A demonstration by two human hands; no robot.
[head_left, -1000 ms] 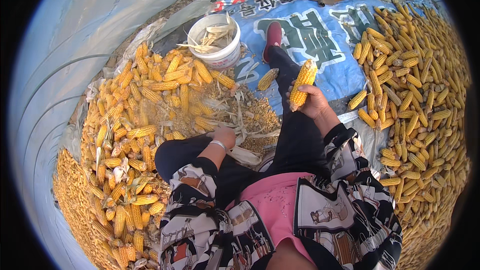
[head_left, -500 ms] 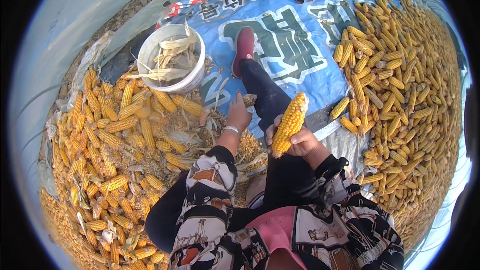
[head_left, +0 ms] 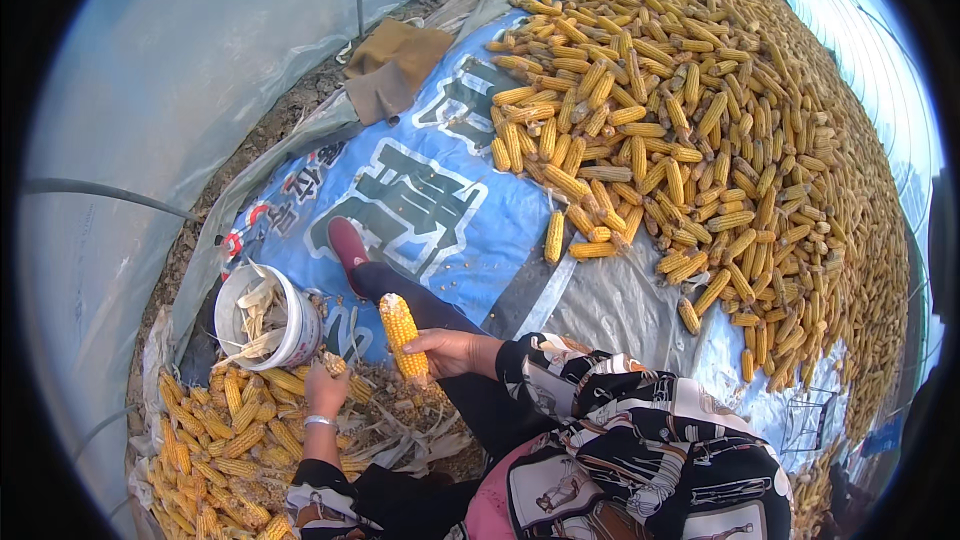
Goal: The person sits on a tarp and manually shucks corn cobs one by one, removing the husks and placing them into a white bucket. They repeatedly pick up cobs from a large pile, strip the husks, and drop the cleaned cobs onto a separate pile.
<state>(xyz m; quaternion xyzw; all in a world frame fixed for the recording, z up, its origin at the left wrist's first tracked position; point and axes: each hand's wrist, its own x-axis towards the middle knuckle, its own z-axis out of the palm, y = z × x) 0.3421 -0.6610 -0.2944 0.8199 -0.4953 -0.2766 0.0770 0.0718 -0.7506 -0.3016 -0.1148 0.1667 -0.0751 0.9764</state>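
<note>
My right hand (head_left: 443, 348) grips a full yellow ear of corn (head_left: 402, 338) that stands nearly upright above my bent leg, its pale tip up. To its left, my left hand (head_left: 325, 395) is closed around a short corn cob (head_left: 332, 364); the fingers cover much of it. Just beyond this hand is a white bucket (head_left: 304, 325) with dry husks (head_left: 262, 312) inside. Under and beside my left arm lies a heap of yellow ears (head_left: 225, 445), with loose kernels and husk strips near my legs.
A large pile of ears (head_left: 690, 130) spreads across the right and far side. A blue printed sheet (head_left: 480, 210) and a grey sheet (head_left: 620, 300) cover the ground. My red shoe (head_left: 347, 243) rests on the blue sheet. Clear plastic walling (head_left: 170, 70) and a curved pole (head_left: 110, 192) stand left.
My view has swung to the right, showing more of the large pile. My left hand has come closer to the bucket with the cob. The right hand keeps hold of the ear.
</note>
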